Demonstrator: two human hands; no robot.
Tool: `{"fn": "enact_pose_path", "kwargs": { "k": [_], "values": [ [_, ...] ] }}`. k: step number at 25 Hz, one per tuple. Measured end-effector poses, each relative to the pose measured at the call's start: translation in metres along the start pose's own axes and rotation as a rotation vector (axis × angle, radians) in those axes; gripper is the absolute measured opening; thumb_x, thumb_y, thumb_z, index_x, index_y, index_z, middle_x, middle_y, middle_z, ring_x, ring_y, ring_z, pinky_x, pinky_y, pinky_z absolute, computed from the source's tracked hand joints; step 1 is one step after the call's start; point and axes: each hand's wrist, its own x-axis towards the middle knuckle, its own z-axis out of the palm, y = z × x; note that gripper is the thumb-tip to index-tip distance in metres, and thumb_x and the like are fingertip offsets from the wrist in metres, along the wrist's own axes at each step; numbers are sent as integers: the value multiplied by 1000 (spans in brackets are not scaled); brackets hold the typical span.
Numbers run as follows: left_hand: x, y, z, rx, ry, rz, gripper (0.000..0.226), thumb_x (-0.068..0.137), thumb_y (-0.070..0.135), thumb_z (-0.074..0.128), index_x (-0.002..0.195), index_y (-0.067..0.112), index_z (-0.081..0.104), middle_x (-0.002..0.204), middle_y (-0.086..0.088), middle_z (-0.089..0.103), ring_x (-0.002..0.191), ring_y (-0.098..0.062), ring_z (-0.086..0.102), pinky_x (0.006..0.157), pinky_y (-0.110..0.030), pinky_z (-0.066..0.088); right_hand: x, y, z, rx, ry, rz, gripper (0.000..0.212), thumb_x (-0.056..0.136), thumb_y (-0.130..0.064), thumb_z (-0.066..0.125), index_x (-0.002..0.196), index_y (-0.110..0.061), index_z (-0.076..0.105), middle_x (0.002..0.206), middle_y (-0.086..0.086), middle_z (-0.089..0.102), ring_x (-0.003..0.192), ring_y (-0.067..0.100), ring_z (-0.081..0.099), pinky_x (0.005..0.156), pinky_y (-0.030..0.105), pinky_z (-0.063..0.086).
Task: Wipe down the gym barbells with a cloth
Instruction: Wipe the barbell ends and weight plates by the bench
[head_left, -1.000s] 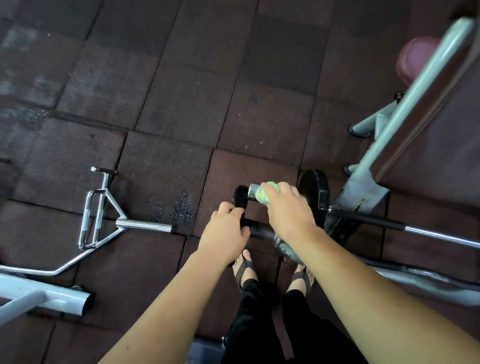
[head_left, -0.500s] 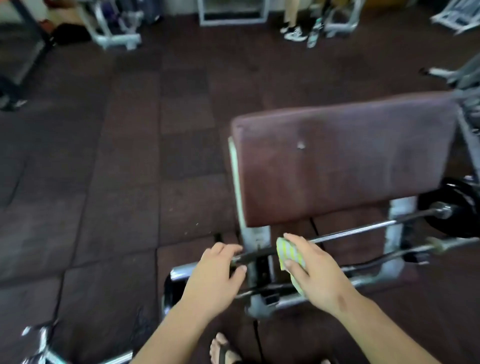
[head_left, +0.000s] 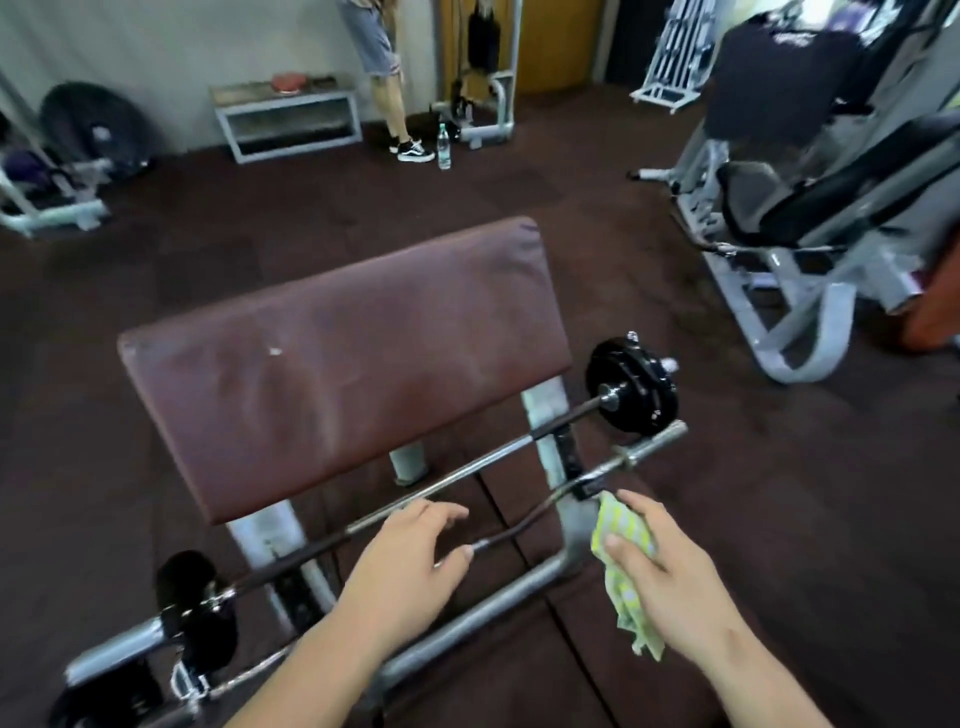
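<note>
A straight barbell (head_left: 483, 463) with black plates (head_left: 634, 387) rests across the rack of a preacher bench, under its brown pad (head_left: 343, 358). A curved bar (head_left: 550, 501) with a bare chrome sleeve lies just in front of it. My left hand (head_left: 410, 561) hovers over the curved bar's middle, fingers spread, thumb near the bar. My right hand (head_left: 670, 571) holds a yellow-green checked cloth (head_left: 623, 551) just below the curved bar's right bend, beside the rack post.
The bench's grey frame tube (head_left: 498, 608) runs under my hands. A grey exercise machine (head_left: 789, 270) stands at the right. A person (head_left: 384, 67) stands at the far wall by a water bottle (head_left: 444, 139) and a low grey step bench (head_left: 285, 117). Dark rubber floor surrounds the bench.
My view has lifted from the floor to the bench and room. My right hand with the cloth has moved right along the bars; my left hand has let go of the bar and opened.
</note>
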Motion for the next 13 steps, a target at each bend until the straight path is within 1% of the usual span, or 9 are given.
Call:
{"fn": "enact_pose_path", "kwargs": {
  "k": [2,3,4,5,6,8,9,11,13],
  "values": [
    [16,42,20,25,-39,52,39,89,44,57,127,34,56,121,17,57,117,-1,50,99,-16,37,-7,21,-41,97,51,39,39,96,-29,64,124,-52,53,101,-10,74,77,4,71,70,33,62],
    [24,59,27,39,-56,73,39,89,44,58,126,33,57,120,16,57,116,0,51,99,-16,37,-8,30,-56,148,67,54,38,96,-27,63,124,-52,53,99,-8,73,72,9,73,61,38,63],
    [32,75,34,43,-73,91,38,89,43,59,125,33,57,119,17,57,115,0,51,99,-17,38,-8,40,-69,193,92,65,39,97,-25,62,125,-51,53,99,-7,73,67,12,73,54,39,62],
    [41,90,42,41,-89,107,37,89,43,60,124,34,58,118,17,58,114,1,52,100,-19,40,-8,50,-83,228,115,71,39,98,-24,61,127,-48,52,100,-6,71,65,12,72,49,38,61],
    [49,102,48,36,-100,119,36,88,42,60,123,34,58,118,18,58,113,1,53,101,-22,41,-7,57,-90,260,135,73,39,99,-23,60,129,-45,51,102,-6,70,64,9,72,47,33,60],
    [68,127,61,28,-132,152,35,88,42,60,122,35,58,116,19,58,112,0,54,101,-26,43,-5,72,-107,305,180,71,38,101,-22,58,131,-43,48,105,-9,69,66,-5,69,48,13,53],
    [78,138,68,23,-149,164,35,88,42,60,122,35,59,115,19,58,112,-1,54,101,-26,43,-3,77,-115,320,195,78,39,101,-23,57,132,-44,46,109,-9,69,70,-10,67,51,8,50],
    [97,156,81,14,-168,185,35,86,42,60,121,36,59,114,20,58,111,-2,54,100,-27,43,4,88,-128,356,214,114,41,101,-26,57,135,-45,44,110,-9,70,76,-8,68,55,8,50],
    [120,168,95,0,-179,200,34,86,42,60,120,37,59,112,20,58,110,-3,54,98,-28,44,18,97,-140,387,233,157,42,101,-28,57,138,-41,44,105,-7,72,74,1,72,55,15,54]
  ]
}}
